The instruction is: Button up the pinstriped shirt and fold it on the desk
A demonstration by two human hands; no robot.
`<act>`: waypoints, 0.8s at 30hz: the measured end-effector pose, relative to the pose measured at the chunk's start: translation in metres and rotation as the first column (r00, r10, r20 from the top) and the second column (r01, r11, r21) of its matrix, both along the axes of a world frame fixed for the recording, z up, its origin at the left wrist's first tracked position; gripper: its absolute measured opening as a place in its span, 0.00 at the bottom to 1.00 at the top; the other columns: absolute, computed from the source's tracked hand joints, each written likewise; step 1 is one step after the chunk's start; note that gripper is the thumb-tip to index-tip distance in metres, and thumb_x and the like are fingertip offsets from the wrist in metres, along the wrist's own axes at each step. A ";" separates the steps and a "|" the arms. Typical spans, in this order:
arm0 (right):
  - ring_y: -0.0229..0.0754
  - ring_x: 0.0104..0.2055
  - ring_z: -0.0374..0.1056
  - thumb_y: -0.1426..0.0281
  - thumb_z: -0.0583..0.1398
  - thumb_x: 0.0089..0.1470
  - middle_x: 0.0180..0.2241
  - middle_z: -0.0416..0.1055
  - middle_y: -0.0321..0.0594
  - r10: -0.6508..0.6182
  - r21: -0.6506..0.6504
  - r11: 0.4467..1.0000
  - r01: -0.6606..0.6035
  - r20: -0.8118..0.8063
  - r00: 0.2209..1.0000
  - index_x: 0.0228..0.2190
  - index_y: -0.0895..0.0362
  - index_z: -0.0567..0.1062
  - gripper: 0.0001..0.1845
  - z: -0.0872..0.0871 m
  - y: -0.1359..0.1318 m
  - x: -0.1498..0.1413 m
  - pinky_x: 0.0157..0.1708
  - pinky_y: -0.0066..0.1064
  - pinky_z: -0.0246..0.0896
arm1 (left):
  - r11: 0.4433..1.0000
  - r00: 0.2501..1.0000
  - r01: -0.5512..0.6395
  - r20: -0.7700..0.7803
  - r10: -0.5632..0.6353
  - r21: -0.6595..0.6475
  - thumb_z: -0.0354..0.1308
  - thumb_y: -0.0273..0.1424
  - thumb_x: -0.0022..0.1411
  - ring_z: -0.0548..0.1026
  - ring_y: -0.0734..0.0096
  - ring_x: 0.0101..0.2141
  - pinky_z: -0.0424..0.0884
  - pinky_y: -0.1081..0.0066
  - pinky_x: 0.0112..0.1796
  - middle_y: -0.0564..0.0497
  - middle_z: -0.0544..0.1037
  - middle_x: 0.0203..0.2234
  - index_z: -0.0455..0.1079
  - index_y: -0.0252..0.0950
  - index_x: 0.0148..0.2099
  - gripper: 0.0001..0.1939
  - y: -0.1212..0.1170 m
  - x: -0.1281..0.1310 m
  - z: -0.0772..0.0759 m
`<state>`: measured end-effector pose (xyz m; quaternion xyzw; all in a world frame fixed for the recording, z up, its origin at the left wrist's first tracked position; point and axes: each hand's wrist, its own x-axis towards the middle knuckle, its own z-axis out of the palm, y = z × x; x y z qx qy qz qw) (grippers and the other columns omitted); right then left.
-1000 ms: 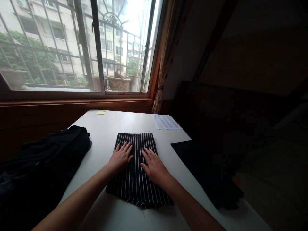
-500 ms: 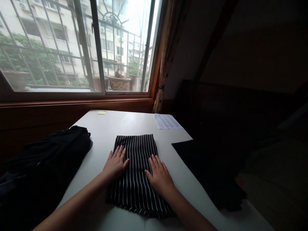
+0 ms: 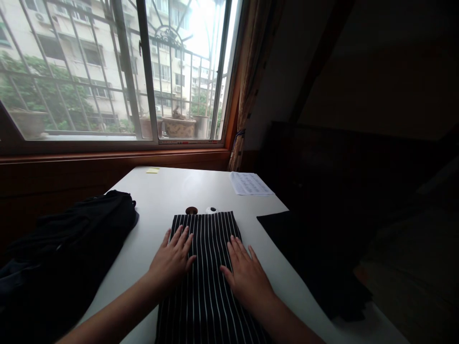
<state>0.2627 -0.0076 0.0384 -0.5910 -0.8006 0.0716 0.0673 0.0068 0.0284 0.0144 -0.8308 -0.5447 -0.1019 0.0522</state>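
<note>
A folded black cloth with thin white stripes (image 3: 208, 277) lies flat on the white table (image 3: 179, 186). My left hand (image 3: 172, 254) rests flat on its left edge with the fingers spread. On the right edge my right hand (image 3: 247, 267) lies the same way, palm down and open. Just beyond the cloth's far edge are a dark brown round spot, perhaps a hole (image 3: 191, 210), and a white ring-like round piece with a dark centre (image 3: 212, 210). The cloth's near end runs out of view at the bottom.
A dark heap, apparently a black bag or clothes (image 3: 86, 239), lies on the left. Black fabric (image 3: 308, 258) hangs over the table's right edge. Printed sheets (image 3: 251, 184) and a yellow sticky note (image 3: 152, 170) lie at the far side, below a barred window (image 3: 107, 71).
Both hands and the striped cloth have slid toward me. The brown spot and the white round piece, covered before, now show past its far edge. The view has shifted slightly.
</note>
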 end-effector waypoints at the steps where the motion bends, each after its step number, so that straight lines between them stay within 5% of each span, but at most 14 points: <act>1: 0.50 0.73 0.35 0.51 0.47 0.65 0.71 0.39 0.42 0.029 0.037 0.999 -0.028 -0.017 0.999 0.68 0.60 0.53 0.38 0.004 0.011 -0.008 0.70 0.49 0.28 | 1.000 1.000 0.009 0.026 -0.009 0.023 0.46 0.48 0.69 0.47 0.49 0.69 0.40 0.42 0.66 0.43 0.54 0.68 0.59 0.38 0.69 0.32 0.012 0.005 0.002; 6: 0.48 0.73 0.37 0.54 0.45 0.68 0.70 0.42 0.47 0.133 0.119 0.985 -0.126 -0.055 0.990 0.67 0.65 0.54 0.36 0.003 0.081 -0.046 0.70 0.45 0.32 | 0.998 0.995 -0.068 0.071 0.068 -0.010 0.46 0.40 0.70 0.46 0.49 0.69 0.39 0.44 0.66 0.42 0.51 0.69 0.56 0.34 0.70 0.30 0.069 0.030 -0.004; 10: 0.48 0.72 0.40 0.53 0.45 0.67 0.70 0.46 0.50 0.050 0.096 0.994 -0.045 -0.048 0.998 0.66 0.67 0.56 0.37 -0.016 0.120 -0.053 0.69 0.42 0.32 | 0.987 0.984 -0.157 0.079 0.160 -0.040 0.43 0.41 0.70 0.49 0.49 0.69 0.40 0.44 0.65 0.38 0.54 0.68 0.55 0.31 0.70 0.31 0.090 0.028 -0.020; 19: 0.52 0.72 0.37 0.52 0.43 0.67 0.71 0.41 0.50 -0.213 0.069 0.973 0.219 -0.086 0.973 0.68 0.66 0.52 0.39 -0.038 0.134 -0.025 0.68 0.50 0.30 | 0.970 0.963 -0.229 0.128 0.239 -0.086 0.40 0.45 0.71 0.45 0.52 0.70 0.39 0.45 0.65 0.41 0.51 0.69 0.52 0.31 0.71 0.33 0.093 0.011 -0.031; 24: 0.50 0.72 0.37 0.51 0.43 0.66 0.71 0.40 0.43 -0.242 0.035 0.969 0.246 -0.095 0.966 0.69 0.60 0.50 0.38 -0.042 0.136 -0.010 0.68 0.49 0.30 | 0.953 0.940 -0.281 0.165 0.298 -0.116 0.40 0.45 0.71 0.43 0.49 0.70 0.40 0.42 0.64 0.39 0.48 0.70 0.51 0.31 0.71 0.34 0.094 0.002 -0.032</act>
